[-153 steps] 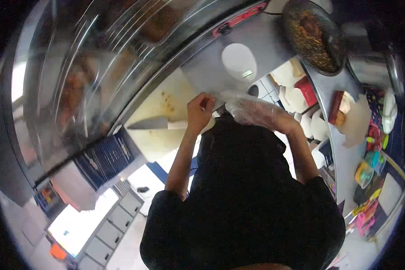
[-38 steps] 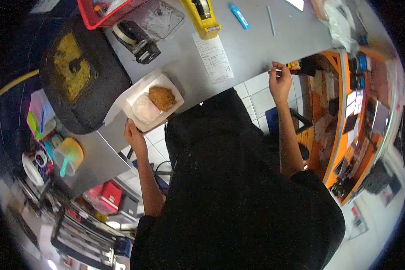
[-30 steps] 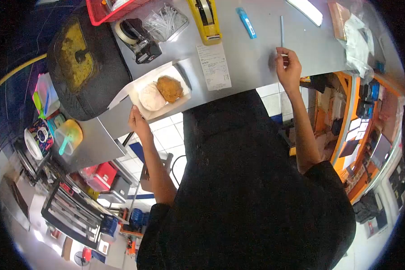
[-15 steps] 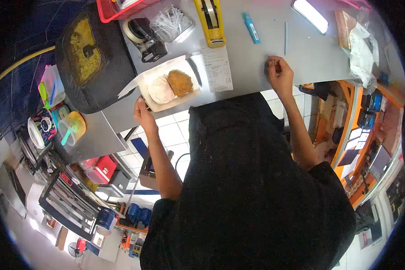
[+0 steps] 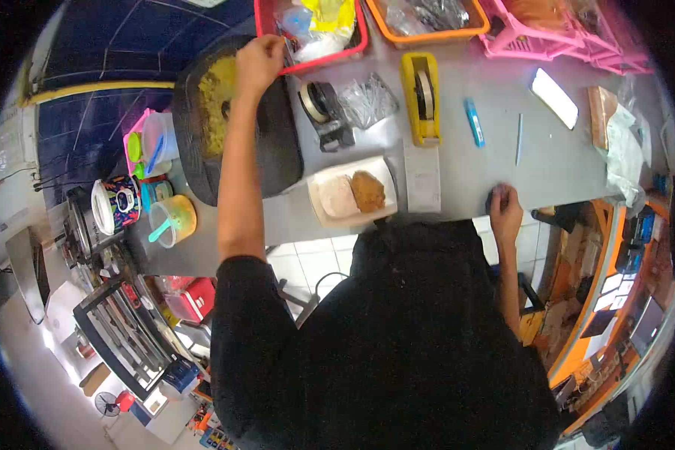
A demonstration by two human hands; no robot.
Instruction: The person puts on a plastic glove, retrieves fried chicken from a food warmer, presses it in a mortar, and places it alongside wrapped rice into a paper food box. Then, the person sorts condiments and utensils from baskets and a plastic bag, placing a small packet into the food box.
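My left hand (image 5: pixel 259 66) is stretched over the black lidded container at the near corner of a red basket (image 5: pixel 324 61). Its fingers bend down by the rim, and their tips are hard to make out. My right hand (image 5: pixel 506 208) rests at the table's front edge, fingers curled round something small and dark. Between the hands sits an open paper food box (image 5: pixel 328 216), untouched. Inside lie a white rice mound (image 5: pixel 337 198) and a browned, fried-looking piece (image 5: pixel 368 192). Behind my left forearm, yellow food (image 5: pixel 216 90) shows through the window of the black container (image 5: pixel 277 142).
A black tape dispenser (image 5: pixel 326 112), a bag of plastic cutlery (image 5: pixel 367 101), a yellow tape dispenser (image 5: pixel 421 97), a receipt (image 5: pixel 424 180), a blue marker (image 5: pixel 474 124), a straw (image 5: pixel 519 139) and a phone (image 5: pixel 554 98) lie on the table. Orange (image 5: pixel 427 34) and pink baskets (image 5: pixel 525 46) line the back.
My left hand has let go of the food box and moved up to the red basket. The box now stands flatter, its flap no longer sticking out. The view has shifted, showing more baskets.
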